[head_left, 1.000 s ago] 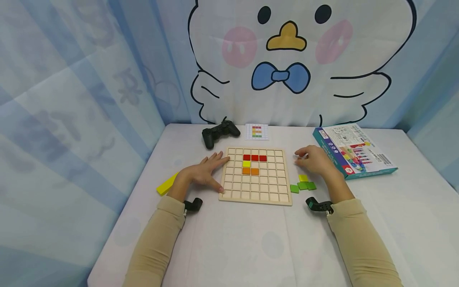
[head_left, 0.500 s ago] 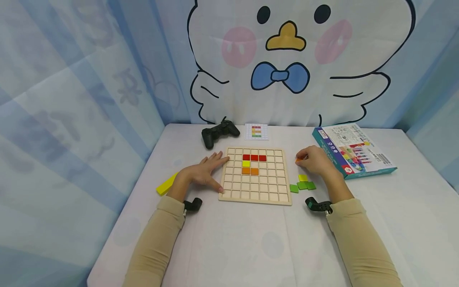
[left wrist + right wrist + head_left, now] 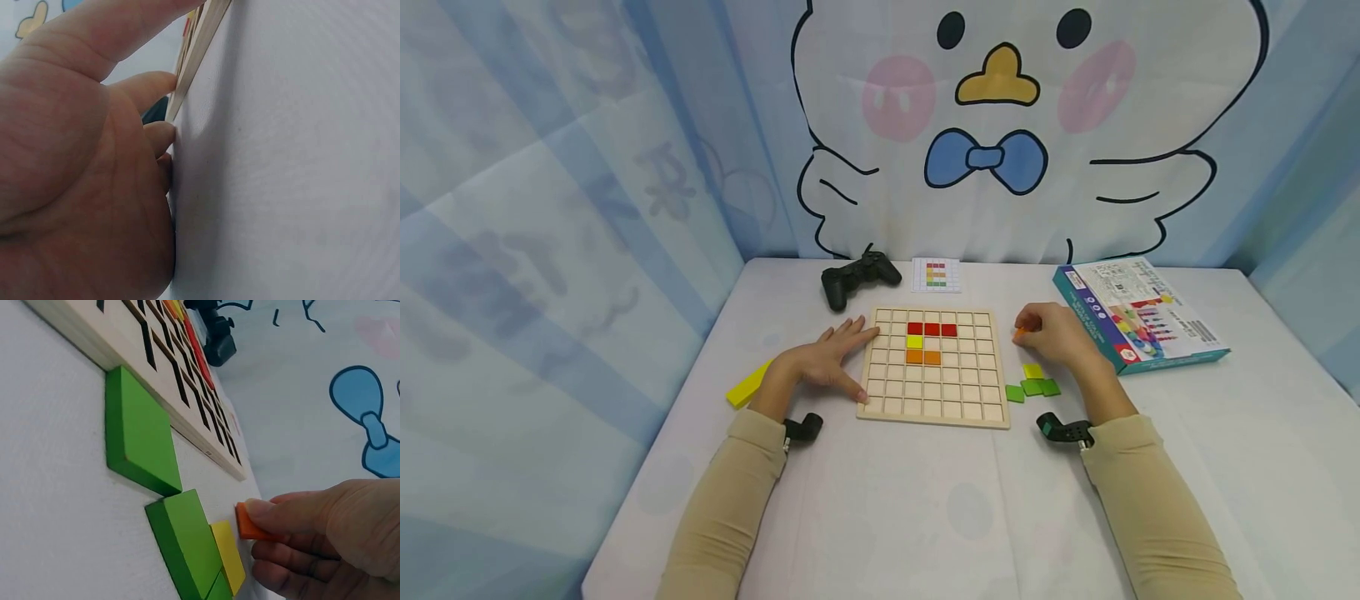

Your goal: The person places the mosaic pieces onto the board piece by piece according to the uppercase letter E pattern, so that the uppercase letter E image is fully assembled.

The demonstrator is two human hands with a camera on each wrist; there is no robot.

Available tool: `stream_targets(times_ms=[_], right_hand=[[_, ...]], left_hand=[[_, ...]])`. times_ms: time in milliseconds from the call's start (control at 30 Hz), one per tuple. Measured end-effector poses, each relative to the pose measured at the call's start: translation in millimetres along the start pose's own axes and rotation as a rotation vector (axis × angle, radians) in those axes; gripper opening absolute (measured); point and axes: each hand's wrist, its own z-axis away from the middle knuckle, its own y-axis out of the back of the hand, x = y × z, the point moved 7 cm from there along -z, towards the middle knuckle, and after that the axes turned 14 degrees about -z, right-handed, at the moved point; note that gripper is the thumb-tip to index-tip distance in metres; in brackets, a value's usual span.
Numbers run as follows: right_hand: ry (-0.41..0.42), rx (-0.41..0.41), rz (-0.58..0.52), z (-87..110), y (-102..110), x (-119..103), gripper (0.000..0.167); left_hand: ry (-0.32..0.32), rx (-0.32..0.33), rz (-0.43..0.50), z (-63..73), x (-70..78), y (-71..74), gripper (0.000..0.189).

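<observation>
My left hand (image 3: 818, 362) lies spread beside the wooden grid board (image 3: 934, 422), thumb and fingertips at its left edge; the left wrist view shows straight fingers at the board's side. To the right of the board, my right hand (image 3: 1051, 332) pinches an orange square tile (image 3: 249, 524) between thumb and fingers. Set in the board's cells are a row of red tiles (image 3: 932, 329), a yellow tile (image 3: 914, 342) and two orange tiles (image 3: 923, 357). Nearer me than the right hand lie a loose yellow tile (image 3: 1033, 371) and green tiles (image 3: 1032, 387), one close against the board's edge.
Behind the board are a black game controller (image 3: 860, 277) and a small card with a coloured grid pattern (image 3: 936, 275). A teal box (image 3: 1142, 317) lies at the right, just past the right hand. A yellow block (image 3: 748, 386) is partly behind the left wrist.
The orange tile has come into view in my right hand's pinch, and that hand has shifted very slightly left. My left hand has stayed at the board.
</observation>
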Motion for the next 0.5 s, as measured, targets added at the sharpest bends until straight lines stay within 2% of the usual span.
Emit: stream_targets(times_ms=[333, 500], right_hand=[[0.060, 0.009, -0.086, 0.4, 3, -6, 0.023], [0.087, -0.003, -0.206, 0.4, 2, -13, 0.029]], left_hand=[[-0.003, 0.001, 0.001, -0.4, 0.5, -0.4, 0.125], [0.010, -0.003, 0.008, 0.5, 0.0, -0.5, 0.125]])
